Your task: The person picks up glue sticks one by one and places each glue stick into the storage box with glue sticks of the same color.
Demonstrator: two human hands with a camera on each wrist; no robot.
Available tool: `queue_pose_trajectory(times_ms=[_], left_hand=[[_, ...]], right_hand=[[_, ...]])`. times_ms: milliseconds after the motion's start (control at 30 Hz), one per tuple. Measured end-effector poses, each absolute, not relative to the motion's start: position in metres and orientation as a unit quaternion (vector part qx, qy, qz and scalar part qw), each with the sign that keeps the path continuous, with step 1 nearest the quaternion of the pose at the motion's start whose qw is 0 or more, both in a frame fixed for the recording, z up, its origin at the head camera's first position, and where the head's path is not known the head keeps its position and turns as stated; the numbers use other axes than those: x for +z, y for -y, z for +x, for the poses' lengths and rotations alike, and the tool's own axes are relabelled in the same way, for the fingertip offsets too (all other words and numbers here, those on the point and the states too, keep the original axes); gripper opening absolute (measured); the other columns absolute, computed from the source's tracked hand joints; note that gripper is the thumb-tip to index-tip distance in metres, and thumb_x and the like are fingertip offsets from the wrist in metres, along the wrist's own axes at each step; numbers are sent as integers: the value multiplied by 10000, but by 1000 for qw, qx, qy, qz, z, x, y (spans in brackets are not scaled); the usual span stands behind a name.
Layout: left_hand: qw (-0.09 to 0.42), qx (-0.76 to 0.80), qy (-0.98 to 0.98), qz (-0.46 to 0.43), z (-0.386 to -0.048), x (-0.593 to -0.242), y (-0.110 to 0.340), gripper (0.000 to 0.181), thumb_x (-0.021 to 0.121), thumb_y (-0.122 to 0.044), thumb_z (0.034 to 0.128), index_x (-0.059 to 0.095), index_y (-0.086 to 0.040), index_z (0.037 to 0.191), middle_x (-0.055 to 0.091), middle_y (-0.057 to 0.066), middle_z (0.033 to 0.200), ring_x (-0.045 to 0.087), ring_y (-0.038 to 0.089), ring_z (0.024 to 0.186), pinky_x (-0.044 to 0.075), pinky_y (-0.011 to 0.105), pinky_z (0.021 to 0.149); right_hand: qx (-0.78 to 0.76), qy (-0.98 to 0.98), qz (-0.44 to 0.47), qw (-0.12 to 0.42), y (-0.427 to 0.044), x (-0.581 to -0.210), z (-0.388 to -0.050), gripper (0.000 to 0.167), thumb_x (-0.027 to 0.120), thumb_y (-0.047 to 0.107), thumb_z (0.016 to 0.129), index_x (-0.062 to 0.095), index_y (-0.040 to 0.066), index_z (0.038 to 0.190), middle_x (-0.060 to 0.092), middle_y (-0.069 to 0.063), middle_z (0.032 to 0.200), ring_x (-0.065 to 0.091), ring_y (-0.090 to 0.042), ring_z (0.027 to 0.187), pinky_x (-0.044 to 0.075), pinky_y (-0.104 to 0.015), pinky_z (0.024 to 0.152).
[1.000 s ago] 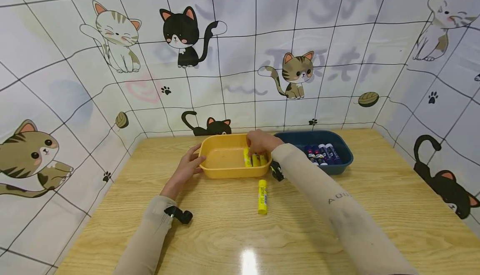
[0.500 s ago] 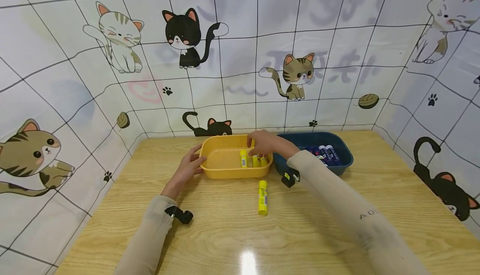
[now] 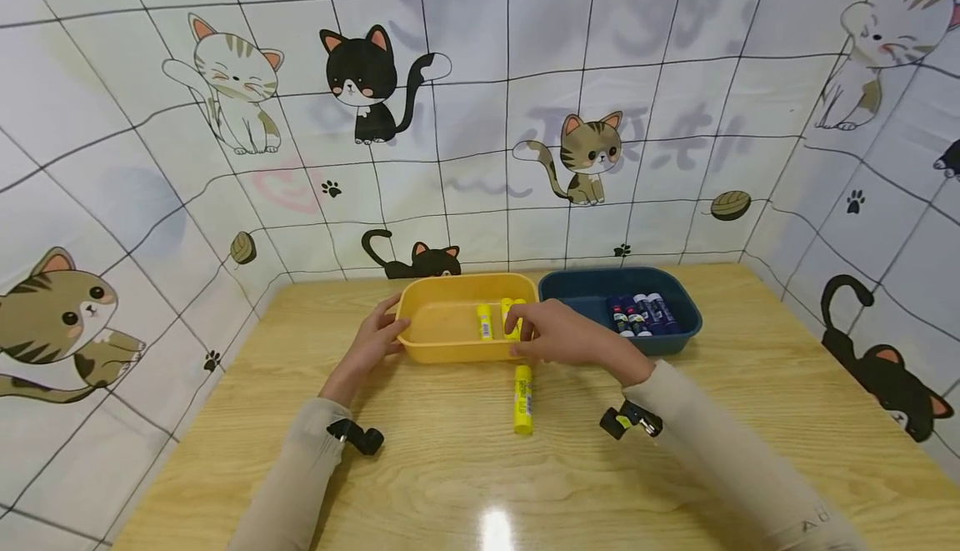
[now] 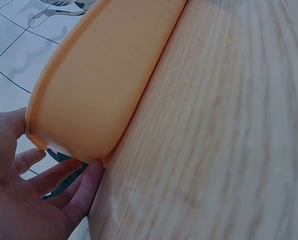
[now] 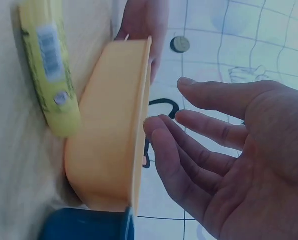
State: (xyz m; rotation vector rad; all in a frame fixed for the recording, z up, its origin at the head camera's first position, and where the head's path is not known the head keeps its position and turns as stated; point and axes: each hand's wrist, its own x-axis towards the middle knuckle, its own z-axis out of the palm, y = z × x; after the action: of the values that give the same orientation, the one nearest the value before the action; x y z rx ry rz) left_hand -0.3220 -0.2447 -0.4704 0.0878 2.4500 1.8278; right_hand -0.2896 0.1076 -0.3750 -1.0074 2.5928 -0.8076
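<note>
My left hand (image 3: 372,341) holds the left end of a yellow plastic bin (image 3: 431,351), its thumb at the rim and its fingers against the outer wall in the left wrist view. Inside the bin, toward the right, lie several yellow glue sticks (image 3: 485,323). My right hand (image 3: 562,333) hovers over the bin's front right rim and partly hides them. Its fingers are loosely bent, apart from the thumb, with nothing between them in the right wrist view. One more yellow glue stick (image 3: 522,399) lies on the table just in front of the bin.
A dark blue bin (image 3: 573,284) stands right beside the yellow one and has several dark blue glue sticks (image 3: 654,313) in its right part. Both stand on a wooden table (image 3: 450,459) near the back wall, which has a cat-print covering (image 3: 480,117).
My right hand has let go of a glue stick in the yellow bin, leaving it left of the others. It has then moved back toward me over the front rim. The left hand stays.
</note>
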Motion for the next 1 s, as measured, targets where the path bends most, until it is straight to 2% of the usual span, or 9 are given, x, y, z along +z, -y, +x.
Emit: queue_pose_trajectory(times_ms=[133,267,467,633,733,867,1000], left_hand=[[42,596,-801,28,-322,-471,244,655,538,-206,1084,229,-148,1659,450,321,1541,656,402,1203,618,402,922],[38,601,-798,29,-323,-471,244,646,538,-190,1082,243,-152,1655,459,320,1535,666,389,1185,623,347,880],[40,598,-800,20,-322,-471,244,634,543,-206,1082,262,-169,1650,470,301,1533,663,378,1196,620,301,856],[37,599,-800,21,-322,-473,246,634,536,-199,1083,257,-157,1651,463,315,1531,658,390,1202,622,325,878],[40,599,-800,21,-322,-474,246,641,531,-198,1085,243,-157,1655,451,316,1539,659,381,1205,622,321,881],[42,601,-798,17,-322,-473,246,636,533,-205,1085,250,-172,1654,457,304,1541,655,382,1209,621,317,880],[41,601,-798,19,-323,-473,246,635,534,-201,1085,252,-167,1653,456,307,1540,647,405,1223,622,332,888]], right_hand=[[-285,-883,-350,126,-115,-385,-275,269,732,232,974,659,79,1183,718,-6,912,634,-115,706,551,-244,630],[-280,-889,-344,118,-120,-400,-266,295,738,253,968,665,74,1189,706,25,896,590,-74,707,522,-227,621],[-310,-891,-292,156,-122,-420,-259,471,744,308,964,603,45,1328,689,26,834,609,-120,599,540,-268,546],[-368,-868,-257,215,-123,-428,-258,631,758,333,951,479,42,1436,693,-54,838,650,-223,625,562,-318,570],[-393,-852,-241,247,-124,-432,-259,708,751,342,958,394,49,1495,688,-92,863,671,-242,652,601,-345,607],[-411,-841,-232,266,-124,-436,-259,771,748,345,960,326,42,1530,668,-113,875,679,-227,669,626,-371,632],[-424,-832,-232,272,-125,-439,-259,796,752,344,958,303,26,1533,667,-130,876,690,-239,653,622,-372,604]])
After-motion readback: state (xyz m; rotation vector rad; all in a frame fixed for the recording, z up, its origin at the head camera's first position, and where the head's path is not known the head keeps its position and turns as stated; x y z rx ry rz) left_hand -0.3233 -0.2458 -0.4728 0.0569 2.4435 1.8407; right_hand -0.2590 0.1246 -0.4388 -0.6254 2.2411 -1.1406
